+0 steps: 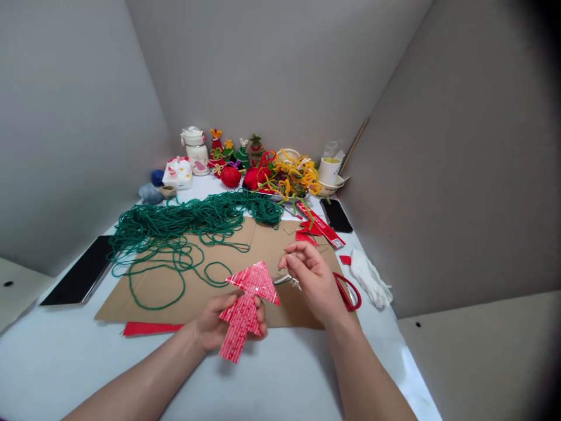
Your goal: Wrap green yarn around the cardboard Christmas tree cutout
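Observation:
My left hand (214, 323) is closed around a red-and-white patterned tree-shaped cutout (248, 307), its point tilted up and to the right. To the right of it, my right hand (312, 278) is raised with thumb and fingertips pinched together. Whatever lies between those fingertips is too small to make out. Under that hand, partly hidden, are some white strands (286, 279). Red scissor handles (353, 292) show just beyond its wrist. A loose end of green yarn (221, 283) runs close to the cutout's upper left corner.
A brown cardboard sheet (254, 234) carries a heap of green yarn (188, 219). Red scraps (307, 234) and a phone (336, 215) lie at right, near a white cloth (370, 278). A dark tablet (81, 272) is at left. Behind stand a white bottle (197, 152), decorations and orange yarn (298, 172).

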Demonstrator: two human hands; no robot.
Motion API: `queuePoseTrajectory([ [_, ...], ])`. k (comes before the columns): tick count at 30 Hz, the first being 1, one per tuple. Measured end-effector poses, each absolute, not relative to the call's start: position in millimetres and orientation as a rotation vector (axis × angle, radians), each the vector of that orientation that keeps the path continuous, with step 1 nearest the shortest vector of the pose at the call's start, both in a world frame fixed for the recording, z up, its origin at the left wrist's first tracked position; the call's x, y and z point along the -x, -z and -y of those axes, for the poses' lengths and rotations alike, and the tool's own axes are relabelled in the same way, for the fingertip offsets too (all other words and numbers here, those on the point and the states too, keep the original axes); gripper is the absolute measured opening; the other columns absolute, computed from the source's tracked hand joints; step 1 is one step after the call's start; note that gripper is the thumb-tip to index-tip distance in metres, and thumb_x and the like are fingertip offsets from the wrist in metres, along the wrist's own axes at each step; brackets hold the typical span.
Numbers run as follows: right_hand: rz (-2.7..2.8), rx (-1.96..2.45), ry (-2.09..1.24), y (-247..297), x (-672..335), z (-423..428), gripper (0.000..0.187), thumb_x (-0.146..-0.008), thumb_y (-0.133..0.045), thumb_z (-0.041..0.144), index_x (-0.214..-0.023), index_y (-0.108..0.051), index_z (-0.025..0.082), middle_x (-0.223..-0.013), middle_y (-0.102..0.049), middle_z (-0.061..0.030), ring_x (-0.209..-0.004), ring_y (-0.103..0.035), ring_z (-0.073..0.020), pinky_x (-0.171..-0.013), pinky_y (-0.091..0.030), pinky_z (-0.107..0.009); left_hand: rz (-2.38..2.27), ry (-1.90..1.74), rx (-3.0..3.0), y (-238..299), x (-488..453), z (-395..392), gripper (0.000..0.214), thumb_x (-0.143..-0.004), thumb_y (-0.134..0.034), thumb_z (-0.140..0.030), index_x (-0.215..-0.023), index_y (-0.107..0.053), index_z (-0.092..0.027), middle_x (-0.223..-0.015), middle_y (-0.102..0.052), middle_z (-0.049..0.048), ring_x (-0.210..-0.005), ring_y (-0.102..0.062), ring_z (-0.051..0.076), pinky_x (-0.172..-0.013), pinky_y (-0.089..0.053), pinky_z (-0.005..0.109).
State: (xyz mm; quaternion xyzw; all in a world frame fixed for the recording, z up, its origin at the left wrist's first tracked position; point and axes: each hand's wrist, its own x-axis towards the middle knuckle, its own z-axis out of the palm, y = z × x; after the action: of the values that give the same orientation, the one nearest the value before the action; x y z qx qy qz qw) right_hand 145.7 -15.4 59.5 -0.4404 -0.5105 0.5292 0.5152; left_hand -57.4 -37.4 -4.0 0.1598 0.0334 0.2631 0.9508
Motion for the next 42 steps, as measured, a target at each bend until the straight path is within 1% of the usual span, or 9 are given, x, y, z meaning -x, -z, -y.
queuePoseTrajectory([
  [4, 1.237, 1.089, -1.248, -65, -147, 21, 0.019, -0.087, -0.053, 0.029, -0.103, -0.044, 0.023, -0.079, -0.066, -0.0004, -0.065, -0.049, -0.0111, -0.063, -0.038, -0.024, -0.035, -0.527, -0.348, 4, 57, 39, 0.033, -0.077, -0.059, -0.035, -0.098, -0.063, -0.009, -0.091, -0.065, 0.0104, -0.088, -0.062, 0.023, -0.08, -0.039, 0.034],
  [8, 1.299, 1.155, -1.212, -67, -149, 23, 0.013, -0.085, -0.055, 0.031, -0.092, -0.055, 0.02, -0.083, -0.066, -0.0031, -0.075, -0.057, -0.0142, -0.069, -0.042, -0.026, -0.058, -0.544, -0.368, 5, 58, 39, 0.034, -0.076, -0.061, -0.034, -0.097, -0.064, -0.008, -0.09, -0.066, 0.0112, -0.087, -0.063, 0.024, -0.079, -0.04, 0.035],
  [10, 1.334, 1.177, -1.175, -66, -149, 23, 0.013, -0.084, -0.057, 0.031, -0.088, -0.059, 0.019, -0.084, -0.064, -0.0031, -0.079, -0.059, -0.0156, -0.07, -0.043, -0.026, -0.073, -0.534, -0.373, 5, 58, 39, 0.034, -0.076, -0.061, -0.034, -0.097, -0.064, -0.007, -0.09, -0.066, 0.0116, -0.087, -0.063, 0.024, -0.079, -0.041, 0.036],
  [14, 1.428, 1.202, -1.068, -65, -150, 24, 0.011, -0.084, -0.057, 0.029, -0.086, -0.062, 0.019, -0.084, -0.06, -0.0015, -0.077, -0.056, -0.0141, -0.068, -0.042, -0.025, -0.121, -0.52, -0.381, 4, 57, 40, 0.035, -0.074, -0.063, -0.033, -0.097, -0.065, -0.006, -0.089, -0.066, 0.0121, -0.087, -0.063, 0.025, -0.079, -0.042, 0.036],
  [21, 1.68, 1.179, -0.906, -72, -151, 27, 0.008, -0.085, -0.055, 0.018, -0.08, -0.061, 0.019, -0.078, -0.057, -0.0004, -0.075, -0.053, -0.0126, -0.068, -0.04, -0.025, -0.254, -0.526, -0.441, -7, 54, 42, 0.03, -0.071, -0.065, -0.025, -0.093, -0.068, -0.005, -0.087, -0.068, 0.0144, -0.084, -0.065, 0.027, -0.079, -0.044, 0.039],
  [24, 1.762, 1.158, -0.828, -74, -153, 29, 0.009, -0.085, -0.055, 0.015, -0.081, -0.061, 0.019, -0.08, -0.057, -0.001, -0.078, -0.053, -0.013, -0.07, -0.041, -0.026, -0.325, -0.5, -0.482, -10, 55, 43, 0.032, -0.07, -0.066, -0.024, -0.095, -0.067, -0.004, -0.088, -0.068, 0.0151, -0.084, -0.065, 0.026, -0.079, -0.044, 0.037],
  [29, 1.855, 1.125, -0.742, -76, -159, 31, 0.014, -0.089, -0.048, 0.015, -0.088, -0.061, 0.02, -0.09, -0.056, -0.0041, -0.086, -0.054, -0.0146, -0.076, -0.043, -0.029, -0.359, -0.485, -0.528, -11, 59, 41, 0.033, -0.072, -0.065, -0.027, -0.095, -0.067, -0.005, -0.089, -0.069, 0.0164, -0.083, -0.065, 0.026, -0.079, -0.044, 0.036],
  [36, 2.03, 1.108, -0.574, -77, -159, 31, 0.011, -0.089, -0.049, 0.015, -0.087, -0.058, 0.019, -0.088, -0.056, -0.0049, -0.088, -0.051, -0.0171, -0.078, -0.041, -0.032, -0.4, -0.485, -0.519, -13, 61, 40, 0.033, -0.07, -0.068, -0.024, -0.097, -0.067, -0.005, -0.092, -0.068, 0.0159, -0.087, -0.065, 0.026, -0.084, -0.044, 0.039],
  [42, 2.098, 1.119, -0.49, -77, -159, 31, 0.01, -0.089, -0.049, 0.016, -0.089, -0.059, 0.018, -0.088, -0.056, -0.0049, -0.086, -0.05, -0.0169, -0.077, -0.041, -0.032, -0.426, -0.498, -0.536, -13, 63, 40, 0.039, -0.07, -0.067, -0.019, -0.108, -0.063, -0.008, -0.092, -0.067, 0.0128, -0.085, -0.064, 0.024, -0.086, -0.044, 0.043],
])
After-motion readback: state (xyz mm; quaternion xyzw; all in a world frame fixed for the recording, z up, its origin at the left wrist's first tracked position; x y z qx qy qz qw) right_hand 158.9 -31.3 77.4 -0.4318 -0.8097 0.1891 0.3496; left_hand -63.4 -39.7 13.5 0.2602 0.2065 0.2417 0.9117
